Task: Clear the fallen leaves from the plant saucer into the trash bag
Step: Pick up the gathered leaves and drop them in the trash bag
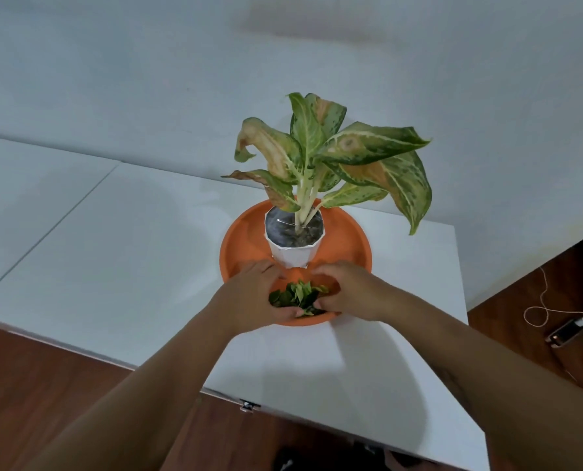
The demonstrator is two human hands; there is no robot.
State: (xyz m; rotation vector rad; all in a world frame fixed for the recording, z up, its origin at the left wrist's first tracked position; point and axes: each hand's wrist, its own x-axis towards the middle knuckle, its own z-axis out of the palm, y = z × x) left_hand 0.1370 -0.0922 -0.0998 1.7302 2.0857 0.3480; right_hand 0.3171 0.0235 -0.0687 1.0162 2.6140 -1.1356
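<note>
An orange round saucer (347,239) sits on a white table, with a white faceted pot (291,256) standing in it. The pot holds a plant (337,154) with large green, yellow and browning leaves. A small heap of fallen green leaves (298,297) lies in the near part of the saucer. My left hand (252,297) cups the heap from the left, its thumb under the leaves. My right hand (347,290) presses in from the right, fingers curled on the heap. Both hands are closed around the leaves. No trash bag is in view.
The white table (130,266) runs left and ends near me at an edge with a metal latch (247,405). Brown wooden floor lies beyond. On the floor at right lie a phone-like device (570,329) and a thin looped cord (541,300). A white wall is behind.
</note>
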